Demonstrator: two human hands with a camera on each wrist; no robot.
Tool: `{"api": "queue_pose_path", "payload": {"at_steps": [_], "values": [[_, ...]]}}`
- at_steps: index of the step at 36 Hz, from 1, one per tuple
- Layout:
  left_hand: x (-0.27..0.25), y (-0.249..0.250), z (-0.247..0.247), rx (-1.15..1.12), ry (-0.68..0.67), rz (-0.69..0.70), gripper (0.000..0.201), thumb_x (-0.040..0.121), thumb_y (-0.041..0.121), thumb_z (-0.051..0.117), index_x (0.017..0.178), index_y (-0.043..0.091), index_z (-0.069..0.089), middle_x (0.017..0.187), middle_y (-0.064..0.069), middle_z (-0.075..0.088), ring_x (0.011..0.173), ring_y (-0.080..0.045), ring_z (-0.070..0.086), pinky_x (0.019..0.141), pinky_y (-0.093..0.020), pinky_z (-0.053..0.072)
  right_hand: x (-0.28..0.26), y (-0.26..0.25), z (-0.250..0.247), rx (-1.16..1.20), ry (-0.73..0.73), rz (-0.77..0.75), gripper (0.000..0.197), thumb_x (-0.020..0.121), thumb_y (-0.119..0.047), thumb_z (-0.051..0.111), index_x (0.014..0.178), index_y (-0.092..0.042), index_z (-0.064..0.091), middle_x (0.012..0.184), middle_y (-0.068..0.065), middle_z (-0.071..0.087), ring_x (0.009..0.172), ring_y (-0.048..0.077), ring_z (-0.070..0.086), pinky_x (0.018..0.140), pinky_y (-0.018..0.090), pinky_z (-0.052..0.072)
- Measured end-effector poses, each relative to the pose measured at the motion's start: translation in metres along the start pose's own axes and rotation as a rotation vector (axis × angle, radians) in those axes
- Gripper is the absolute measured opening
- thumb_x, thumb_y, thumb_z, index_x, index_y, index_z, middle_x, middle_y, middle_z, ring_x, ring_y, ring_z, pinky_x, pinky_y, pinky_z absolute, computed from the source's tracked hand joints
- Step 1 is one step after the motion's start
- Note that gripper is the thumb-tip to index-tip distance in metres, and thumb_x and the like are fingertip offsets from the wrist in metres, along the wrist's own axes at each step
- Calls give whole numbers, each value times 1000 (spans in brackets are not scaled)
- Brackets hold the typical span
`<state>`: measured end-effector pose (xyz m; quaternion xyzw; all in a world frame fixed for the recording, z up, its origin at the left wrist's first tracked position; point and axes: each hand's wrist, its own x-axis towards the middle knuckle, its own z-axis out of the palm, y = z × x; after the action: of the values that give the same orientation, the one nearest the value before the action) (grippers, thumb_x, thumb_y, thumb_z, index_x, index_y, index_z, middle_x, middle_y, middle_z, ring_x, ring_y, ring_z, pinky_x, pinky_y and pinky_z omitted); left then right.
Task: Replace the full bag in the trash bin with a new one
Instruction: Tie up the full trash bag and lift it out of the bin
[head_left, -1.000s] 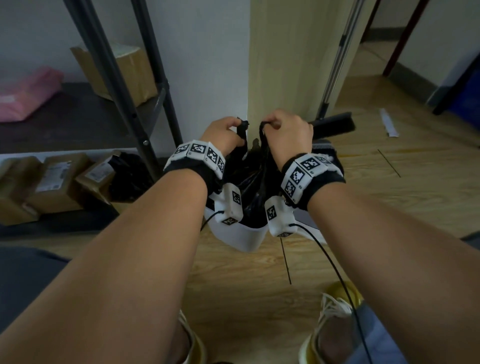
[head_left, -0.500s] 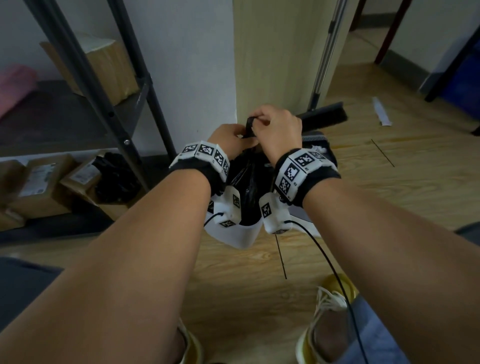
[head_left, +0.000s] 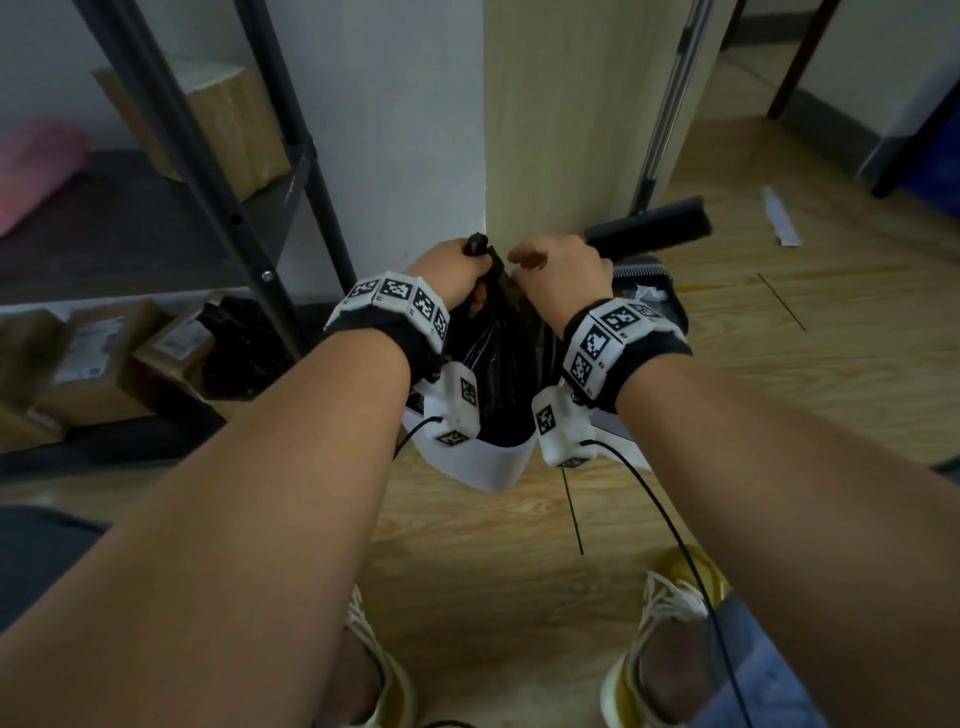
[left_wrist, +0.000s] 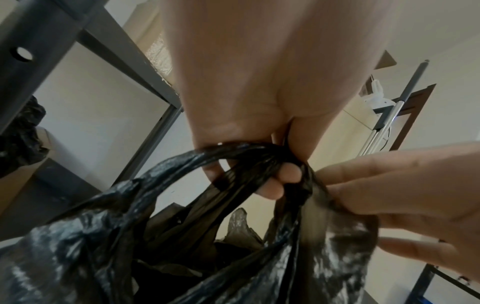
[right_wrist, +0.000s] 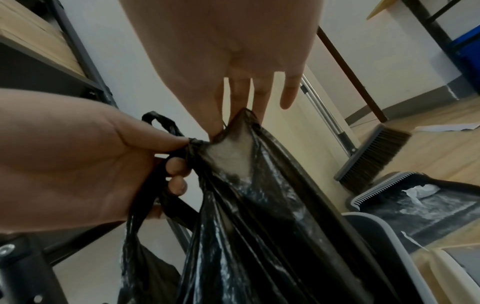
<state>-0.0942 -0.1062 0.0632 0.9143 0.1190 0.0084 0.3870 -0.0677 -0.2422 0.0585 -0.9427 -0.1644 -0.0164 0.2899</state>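
1. While the person bends over the white trash bin (head_left: 485, 462), the left hand (head_left: 452, 275) is curled tight round the handle loops of the black bag (head_left: 498, 374), lifted partly out of the bin; the right hand (head_left: 563, 275) meets it just beside.
2. Left wrist view: curled fingers (left_wrist: 270, 190) hook through the loops.
3. Right wrist view: thumb and forefinger pinch the bag's top edge (right_wrist: 241, 121), the other fingers (right_wrist: 289, 92) nearly straight.

bin (head_left: 491, 470): mostly hidden beneath both wrists and the bag (head_left: 498, 358)
bag contents: hidden inside
dustpan (head_left: 670, 296): partly behind right hand (head_left: 563, 275)
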Motion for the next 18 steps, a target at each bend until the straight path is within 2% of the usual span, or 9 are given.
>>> {"api": "queue_pose_path", "payload": {"at_steps": [7,9,12,14,18], "values": [[-2,2,-2,-33,-75,15,30,99,14,41,71,20,46,65,0,53,54,-11,49,35,-4,33,1,-4,11,13,6,-19,41,88,-18,49,123,-37,58,113,-9,68,111,21,60,104,41,30],[-3,2,-2,-58,-92,5,29,100,13,40,72,19,46,65,-2,53,54,-12,50,35,-4,34,1,-4,11,-13,5,-38,41,88,-18,47,121,-38,60,115,-8,67,112,22,59,103,41,30],[-3,0,-1,-116,-122,-15,26,100,14,40,74,17,46,67,-4,54,55,-16,54,45,-13,43,3,-3,11,-61,7,-54,32,89,-21,48,111,-33,67,115,-4,68,111,24,59,101,39,30],[-4,-1,1,-150,-140,-25,26,100,13,40,74,17,46,67,-5,54,55,-18,55,49,-18,45,3,-2,12,-66,9,-52,28,89,-22,49,107,-31,68,112,-2,68,109,25,60,100,38,30],[-7,0,2,-178,-155,-25,24,100,11,40,78,14,47,68,-6,52,55,-17,52,39,-10,43,4,-1,16,-67,11,-46,28,88,-21,48,105,-30,68,110,-1,68,107,26,60,99,38,30]]}}
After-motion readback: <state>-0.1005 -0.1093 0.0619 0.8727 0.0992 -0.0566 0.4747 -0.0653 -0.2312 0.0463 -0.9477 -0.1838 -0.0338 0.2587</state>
